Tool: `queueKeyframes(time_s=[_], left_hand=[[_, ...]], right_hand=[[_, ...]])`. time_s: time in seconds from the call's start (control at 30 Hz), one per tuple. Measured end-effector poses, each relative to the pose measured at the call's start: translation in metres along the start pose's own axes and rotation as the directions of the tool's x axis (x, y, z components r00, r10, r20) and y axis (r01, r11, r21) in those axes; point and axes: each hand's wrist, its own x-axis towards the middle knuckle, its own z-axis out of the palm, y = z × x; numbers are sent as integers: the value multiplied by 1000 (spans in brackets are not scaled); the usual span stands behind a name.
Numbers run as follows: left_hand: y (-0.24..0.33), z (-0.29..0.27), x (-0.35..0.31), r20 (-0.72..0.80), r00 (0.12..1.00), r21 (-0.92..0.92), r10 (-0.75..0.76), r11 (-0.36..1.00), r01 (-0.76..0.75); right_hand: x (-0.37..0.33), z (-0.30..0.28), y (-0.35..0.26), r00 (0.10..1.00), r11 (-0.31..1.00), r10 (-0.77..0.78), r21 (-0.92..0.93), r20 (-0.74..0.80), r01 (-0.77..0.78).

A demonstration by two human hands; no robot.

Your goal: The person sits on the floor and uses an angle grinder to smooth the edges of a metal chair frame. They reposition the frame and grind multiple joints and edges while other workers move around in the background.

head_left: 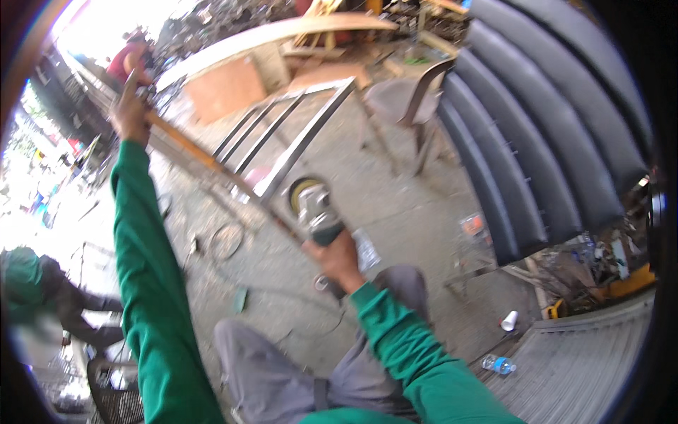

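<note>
My right hand (340,260) grips an angle grinder (316,210) with a grey metal head, a dark body and a yellowish disc that faces away from me. Beside the disc runs a long brownish metal bar (205,158), the near edge of a metal frame (311,134) with several shiny crossbars. The disc looks apart from the bar. At the bar's far left end, my left hand (131,116) is closed about it with one finger sticking up; blur hides part of the grip. Both my arms wear green sleeves.
A black ribbed padded panel (526,134) fills the right. Past the frame stand a brown chair (406,102) and a curved wooden board (268,44). A cable (282,291) crosses the concrete floor. A plastic bottle (498,364) lies lower right. Two other people are at the left.
</note>
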Motion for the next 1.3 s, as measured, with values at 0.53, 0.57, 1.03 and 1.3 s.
queueKeyframes(time_s=[0.53, 0.57, 1.03, 1.3], left_hand=[[20, 8, 8, 15, 966, -366, -259, 897, 247], [17, 7, 10, 15, 969, -364, -246, 901, 235], [-96, -46, 132, 459, 623, 456, 633, 434, -777], [-56, -35, 79, 356, 893, 330, 275, 857, -396]], right_hand=[[18, -3, -17, 996, 996, -52, -70, 72, 57], [19, -1, -17, 996, 995, -55, -81, 77, 61], [16, 15, -24, 998, 997, -59, -47, 14, 60], [14, 25, -29, 1000, 998, -13, -63, -10, 13]])
